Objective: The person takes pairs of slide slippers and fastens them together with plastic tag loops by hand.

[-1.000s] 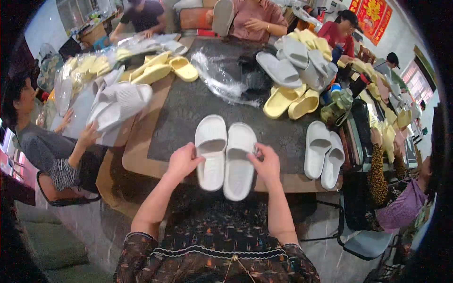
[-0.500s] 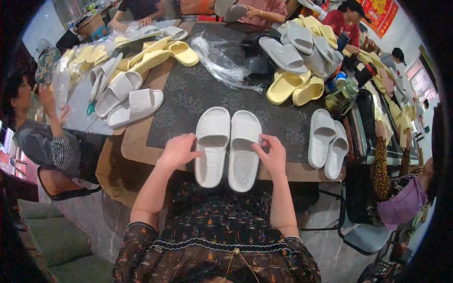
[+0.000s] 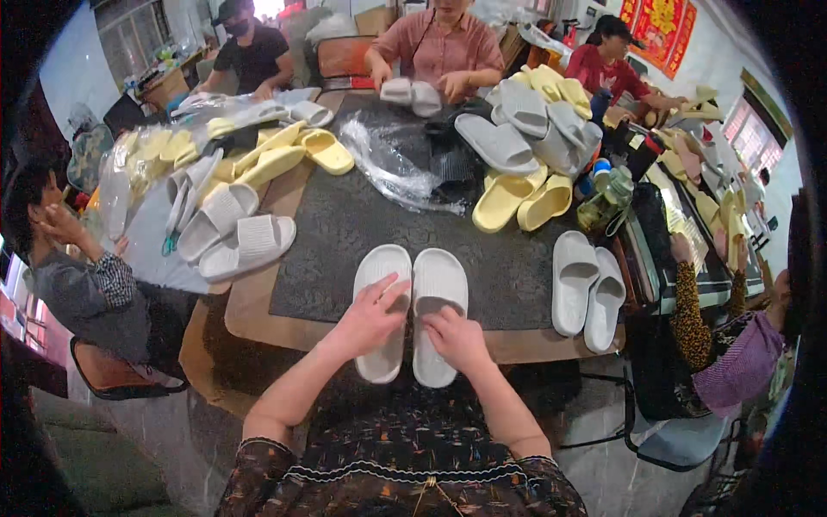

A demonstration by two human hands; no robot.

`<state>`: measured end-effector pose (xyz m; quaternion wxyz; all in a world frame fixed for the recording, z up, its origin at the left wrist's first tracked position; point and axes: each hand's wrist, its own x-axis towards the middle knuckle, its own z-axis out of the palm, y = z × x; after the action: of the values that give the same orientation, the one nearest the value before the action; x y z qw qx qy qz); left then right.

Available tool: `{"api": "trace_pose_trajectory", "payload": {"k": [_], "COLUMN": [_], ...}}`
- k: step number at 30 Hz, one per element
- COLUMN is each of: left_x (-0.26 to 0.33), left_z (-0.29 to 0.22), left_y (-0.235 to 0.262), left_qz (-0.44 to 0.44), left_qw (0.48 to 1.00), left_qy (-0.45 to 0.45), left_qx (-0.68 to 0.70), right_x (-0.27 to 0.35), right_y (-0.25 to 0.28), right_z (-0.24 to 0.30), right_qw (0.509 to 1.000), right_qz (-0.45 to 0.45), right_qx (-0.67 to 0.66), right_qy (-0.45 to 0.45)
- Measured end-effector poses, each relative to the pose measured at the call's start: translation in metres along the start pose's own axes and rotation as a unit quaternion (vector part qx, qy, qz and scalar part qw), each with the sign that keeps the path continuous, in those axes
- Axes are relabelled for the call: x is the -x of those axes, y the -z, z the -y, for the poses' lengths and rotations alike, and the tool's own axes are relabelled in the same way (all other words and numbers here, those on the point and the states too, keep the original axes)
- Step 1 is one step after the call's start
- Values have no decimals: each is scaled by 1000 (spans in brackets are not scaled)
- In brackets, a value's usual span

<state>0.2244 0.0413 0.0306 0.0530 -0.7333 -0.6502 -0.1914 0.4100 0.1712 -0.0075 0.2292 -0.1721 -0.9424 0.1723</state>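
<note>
Two pale grey slippers (image 3: 440, 277) side by side at near edge of table (image 3: 258, 324), toes away. Left hand (image 3: 370, 322) over the left one, fingers spread; right hand (image 3: 458, 339), fingers curled, at the other's opening; pinch or mere touch, can't tell. Second grey pair (image 3: 572, 289) to the right. Beyond, crumpled clear plastic (image 3: 392, 168) between left heap (image 3: 274, 164) and right heap (image 3: 522, 121) of yellow and grey slippers. Dark mat (image 3: 326, 267) beneath; co-workers (image 3: 441, 50) around.
</note>
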Motion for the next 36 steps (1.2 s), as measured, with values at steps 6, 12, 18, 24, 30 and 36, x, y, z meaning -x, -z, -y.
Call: {"api": "trace_pose_trajectory", "payload": {"k": [6, 12, 18, 24, 30, 36], "left_x": [-3, -33, -76, -71, -72, -72], "left_z": [7, 18, 45, 57, 47, 50], "left_y": [-1, -6, -21, -54, -52, -59], "left_qz": [-34, -90, -234, -244, -216, -226], "left_qw": [998, 949, 890, 785, 807, 826], "left_qy": [-10, 104, 163, 247, 231, 243], "left_qx": [47, 283, 357, 513, 499, 456], "right_x": [-13, -61, -110, -108, -108, -108], "right_y": [13, 20, 4, -30, -33, -38], "right_z": [10, 4, -11, -29, -38, -40], "right_qw": [993, 940, 912, 892, 861, 826], "right_qz": [-74, -209, -178, -136, -148, -164], "right_qx": [-91, -267, -358, -409, -459, -515], "right_qy": [-12, -34, -87, -136, -157, -158]}}
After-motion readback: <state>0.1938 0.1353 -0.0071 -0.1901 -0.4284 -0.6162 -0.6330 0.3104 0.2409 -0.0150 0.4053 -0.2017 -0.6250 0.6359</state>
